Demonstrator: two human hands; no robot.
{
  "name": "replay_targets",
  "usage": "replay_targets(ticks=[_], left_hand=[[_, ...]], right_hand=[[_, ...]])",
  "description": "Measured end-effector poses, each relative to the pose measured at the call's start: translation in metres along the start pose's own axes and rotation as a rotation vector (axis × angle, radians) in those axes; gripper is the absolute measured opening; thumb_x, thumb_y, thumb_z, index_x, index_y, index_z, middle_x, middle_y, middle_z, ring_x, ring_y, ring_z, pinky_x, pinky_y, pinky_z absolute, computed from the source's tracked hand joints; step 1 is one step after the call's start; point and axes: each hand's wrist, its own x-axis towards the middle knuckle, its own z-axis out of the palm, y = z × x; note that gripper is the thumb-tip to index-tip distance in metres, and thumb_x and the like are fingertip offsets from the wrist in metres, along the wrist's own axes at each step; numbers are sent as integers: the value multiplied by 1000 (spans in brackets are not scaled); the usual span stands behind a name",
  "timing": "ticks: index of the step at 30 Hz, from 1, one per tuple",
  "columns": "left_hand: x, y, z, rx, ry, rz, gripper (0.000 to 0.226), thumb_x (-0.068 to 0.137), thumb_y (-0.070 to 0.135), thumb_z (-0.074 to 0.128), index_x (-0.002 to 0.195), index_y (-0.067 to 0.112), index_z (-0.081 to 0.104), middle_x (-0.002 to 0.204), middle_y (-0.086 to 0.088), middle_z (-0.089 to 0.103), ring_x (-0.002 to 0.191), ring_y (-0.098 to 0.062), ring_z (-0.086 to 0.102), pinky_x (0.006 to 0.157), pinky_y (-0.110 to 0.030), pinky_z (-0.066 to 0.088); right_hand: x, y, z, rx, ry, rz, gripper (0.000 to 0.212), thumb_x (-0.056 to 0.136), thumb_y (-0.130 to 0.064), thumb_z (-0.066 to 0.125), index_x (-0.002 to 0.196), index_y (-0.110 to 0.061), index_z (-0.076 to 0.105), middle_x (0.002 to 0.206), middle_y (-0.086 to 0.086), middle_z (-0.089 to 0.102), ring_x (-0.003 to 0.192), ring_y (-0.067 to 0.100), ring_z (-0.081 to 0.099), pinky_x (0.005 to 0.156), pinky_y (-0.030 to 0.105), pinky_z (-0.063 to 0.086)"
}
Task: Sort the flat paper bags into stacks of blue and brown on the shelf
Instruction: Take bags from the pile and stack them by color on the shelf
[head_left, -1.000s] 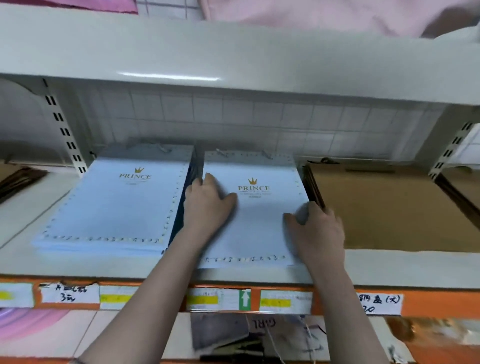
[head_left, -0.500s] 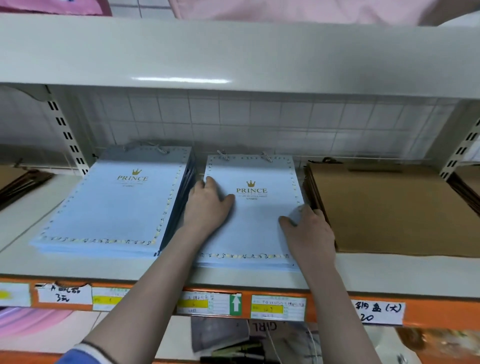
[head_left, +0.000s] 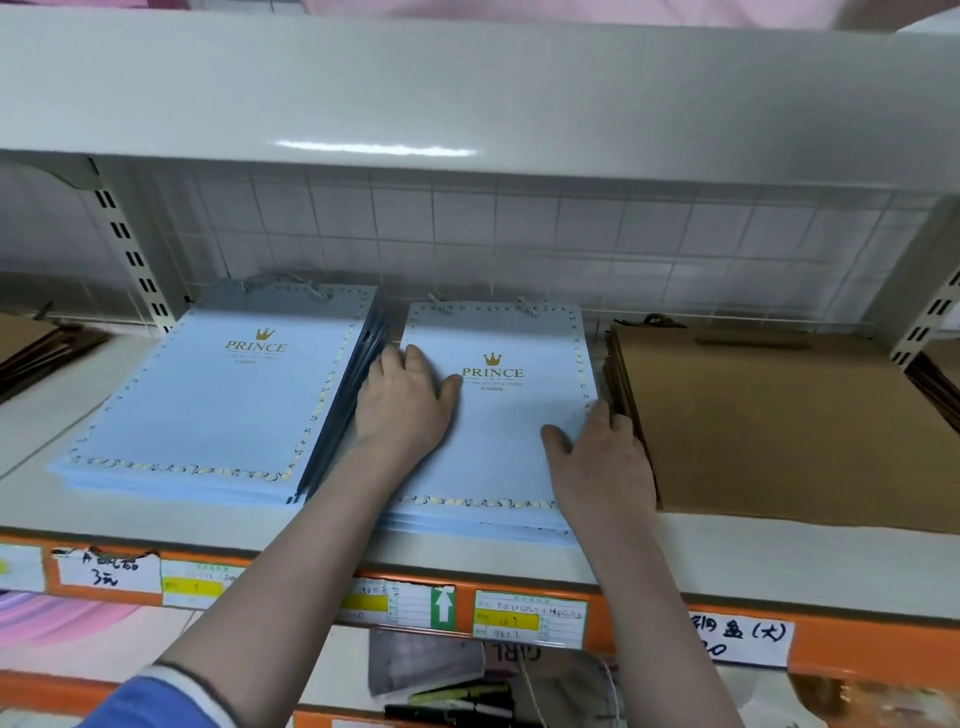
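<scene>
Two stacks of flat pale-blue "PRINCE" paper bags lie side by side on the shelf (head_left: 467, 564). The left blue stack (head_left: 202, 400) is thicker and nobody touches it. My left hand (head_left: 402, 405) lies flat on the left part of the middle blue stack (head_left: 498, 447), fingers at its left edge. My right hand (head_left: 602, 462) rests on the stack's right side, fingers over its right edge beside the brown stack (head_left: 779, 421). The brown bags lie flat at the right.
An upper shelf board (head_left: 467, 88) hangs low over the bags. A tiled wall (head_left: 519, 244) closes the back. More brown bags (head_left: 36, 348) lie in the bay at far left. Paper labels (head_left: 530, 618) line the orange shelf front.
The middle blue stack has been drawn slightly toward the shelf front and squared up. Both hands stay on it, the right hand shifting to its right edge.
</scene>
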Motion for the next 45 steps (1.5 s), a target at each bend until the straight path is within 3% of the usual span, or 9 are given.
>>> replay_targets(ticks=[3,7,16,26,31,36,40,45], left_hand=[[-9,-4,-11,55,111,13,67,95,49,40,143,5,28,144,-15,33,133,-31,30,106,-37,28],[-32,-25,-30,139,245,5,65,92,43,48,141,4,32,142,-16,37,134,-33,30,107,-39,28],[-81,-131,-85,171,296,-199,68,91,39,52,144,3,29,149,-21,28,140,-34,20,113,-40,17],[-140,-319,-154,199,414,-374,63,81,28,69,129,-7,48,130,-32,47,125,-47,40,104,-49,32],[-158,-405,-184,227,382,-407,64,86,33,63,133,-6,43,135,-31,43,129,-44,36,107,-47,27],[-156,-463,-200,185,379,-430,61,84,29,67,127,-10,49,129,-34,48,125,-48,40,101,-52,34],[-132,-501,-205,173,375,-443,62,87,32,62,132,-7,45,136,-31,43,131,-43,35,106,-49,30],[-83,-538,-208,179,356,-445,64,92,43,50,141,3,36,146,-21,33,138,-34,24,110,-40,22]], right_hand=[[-1,-6,-3,-61,71,-70,63,99,-43,31,148,-5,17,143,13,34,130,26,33,104,34,31],[-4,-29,-2,-53,72,-182,64,99,-44,31,148,-5,18,150,13,28,140,28,22,113,36,23],[-49,-118,31,-23,-7,-401,64,97,-46,37,146,-6,26,147,12,32,140,28,20,114,35,16],[-134,-268,109,75,24,-554,65,92,-40,53,139,2,39,134,21,47,131,35,36,109,42,28],[-176,-338,146,155,66,-572,60,85,-33,66,128,6,51,118,26,58,116,41,50,98,48,40],[-194,-386,170,131,44,-601,60,89,-36,59,133,4,47,123,23,55,119,37,48,102,45,36],[-185,-421,196,172,92,-601,55,81,-29,71,120,7,57,107,26,61,105,42,57,88,48,48],[-155,-465,225,178,89,-582,48,75,-28,76,108,4,63,94,23,62,94,41,60,80,44,50]])
